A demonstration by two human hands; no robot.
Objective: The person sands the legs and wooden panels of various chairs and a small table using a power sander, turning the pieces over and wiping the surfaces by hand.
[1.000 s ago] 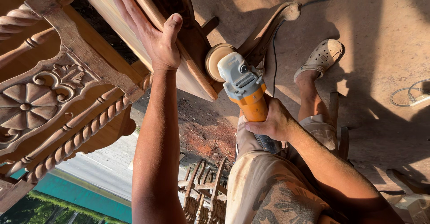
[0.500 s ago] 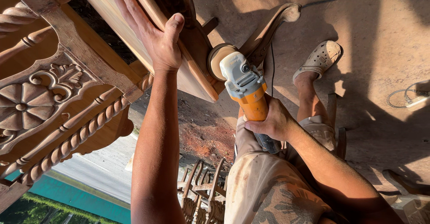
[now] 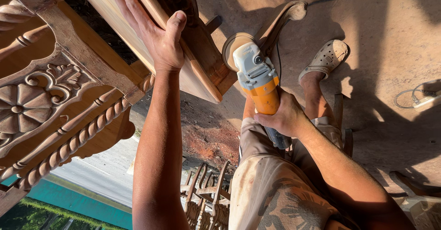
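Left hand (image 3: 158, 37) flat, fingers spread on wooden board (image 3: 115, 9), right hand (image 3: 280, 117) fingers wrapped around orange angle grinder (image 3: 257, 80)

Grinder (image 3: 258, 80) right of wooden panel (image 3: 193, 69)

Person's body, head view. Both arms bare, no sleeves, no gloves, no watch or rings seen. Left hand (image 3: 158, 37) & right hand (image 3: 282, 117): bare. Torso: pale shirt (image 3: 294, 207) w/ dark patterned print, dust-marked. Legs: light, stained shorts (image 3: 257, 165). One foot visible: pale perforated clog-type shoe (image 3: 327, 57), no sock.
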